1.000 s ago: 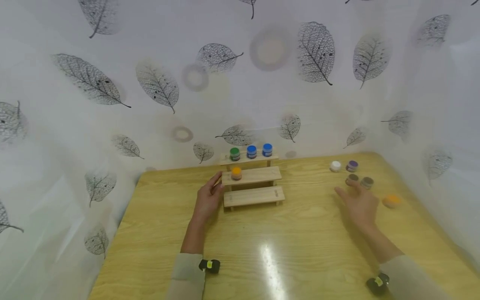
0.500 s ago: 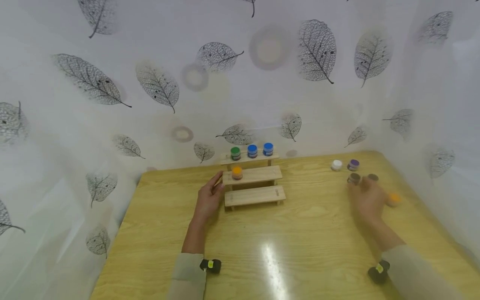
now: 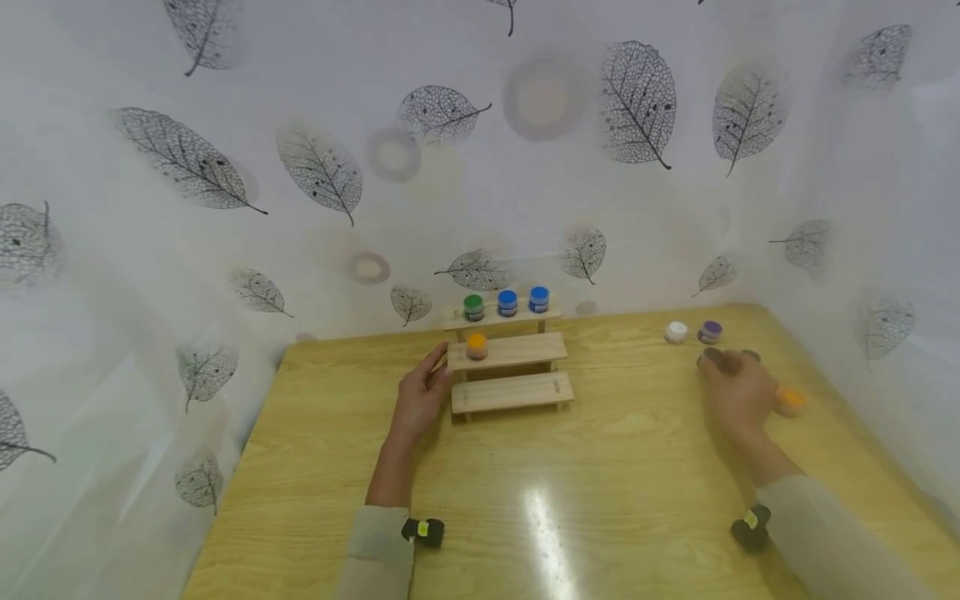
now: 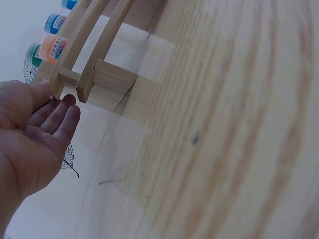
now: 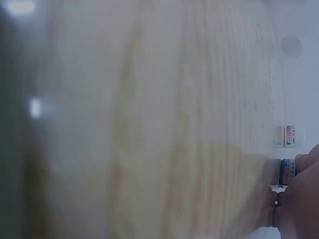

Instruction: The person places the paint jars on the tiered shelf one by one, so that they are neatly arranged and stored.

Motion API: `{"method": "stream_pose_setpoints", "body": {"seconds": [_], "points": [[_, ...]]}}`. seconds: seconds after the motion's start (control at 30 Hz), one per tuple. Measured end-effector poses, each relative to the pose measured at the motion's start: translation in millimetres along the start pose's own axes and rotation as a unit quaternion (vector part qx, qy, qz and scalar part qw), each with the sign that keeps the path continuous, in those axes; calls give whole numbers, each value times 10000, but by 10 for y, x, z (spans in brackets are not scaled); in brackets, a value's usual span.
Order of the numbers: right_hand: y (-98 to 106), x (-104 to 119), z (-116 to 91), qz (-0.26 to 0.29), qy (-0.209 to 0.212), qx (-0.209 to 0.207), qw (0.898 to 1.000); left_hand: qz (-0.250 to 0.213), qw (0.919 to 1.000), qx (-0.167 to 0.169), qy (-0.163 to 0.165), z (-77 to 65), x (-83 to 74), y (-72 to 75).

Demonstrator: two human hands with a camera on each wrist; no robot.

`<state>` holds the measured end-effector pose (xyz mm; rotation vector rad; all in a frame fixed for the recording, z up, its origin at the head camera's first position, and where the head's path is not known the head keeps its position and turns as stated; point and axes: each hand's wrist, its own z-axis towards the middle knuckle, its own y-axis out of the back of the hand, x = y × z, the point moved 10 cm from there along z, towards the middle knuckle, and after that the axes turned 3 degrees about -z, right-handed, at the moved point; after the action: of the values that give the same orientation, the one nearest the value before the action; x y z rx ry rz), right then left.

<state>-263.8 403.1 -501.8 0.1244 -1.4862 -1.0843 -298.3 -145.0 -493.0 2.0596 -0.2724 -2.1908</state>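
My left hand [image 3: 420, 404] touches the left end of a three-step wooden stand [image 3: 512, 392], its thumb and fingertips right at the end of the middle step. In the left wrist view, the fingers look relaxed beside the wood. An orange paint jar [image 3: 477, 347] stands on the middle step; a green jar [image 3: 473, 307] and two blue jars [image 3: 507, 302] line the top one. At the right, my right hand [image 3: 738, 400] pinches a dark-lidded paint jar [image 5: 289, 172] between thumb and fingers, low on the table. Behind its fingers, another dark jar [image 3: 752, 356] is mostly hidden.
Just behind the right hand stand a white jar [image 3: 677, 332] and a purple jar [image 3: 710, 332]. Another orange jar [image 3: 790, 401] sits to its right, near the table's side. A leaf-printed white sheet [image 3: 480, 192] rises along the wooden table's [image 3: 480, 517] back and sides.
The right hand has moved right and closed in on the dark jars; the farther one has shifted slightly right and back. The left hand has stayed at the stand.
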Motion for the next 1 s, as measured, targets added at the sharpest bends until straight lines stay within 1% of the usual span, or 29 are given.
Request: {"method": "stream_pose_setpoints", "body": {"seconds": [0.2,0.33,0.43,0.53,0.6,0.67,0.73,0.8,0.9,1.0], "points": [[8,-59,-16,56,-124,-80,9999,67,10000,15,49,-1,5,-9],[-4,-58,-51,258,-171,-101,9995,101,9999,18,110,5,18,-6],[-54,10,-94,431,-110,-45,9990,101,9998,8,141,8,16,2],[-122,142,-151,507,37,45,9987,108,9998,17,144,4,9,7],[-180,257,-188,626,219,136,9977,95,9998,21,149,0,11,12],[-248,389,-235,744,424,314,9958,96,9999,20,137,-3,12,15],[-313,547,-280,936,760,480,9915,58,9999,20,137,-5,17,16],[-375,707,-331,1046,1126,662,9859,49,9999,11,133,-4,18,17],[-445,961,-414,1156,1716,844,9747,8,9999,25,127,-1,20,9],[-528,1175,-489,1168,2133,1020,9646,1,9999,30,106,-3,14,6]]}}
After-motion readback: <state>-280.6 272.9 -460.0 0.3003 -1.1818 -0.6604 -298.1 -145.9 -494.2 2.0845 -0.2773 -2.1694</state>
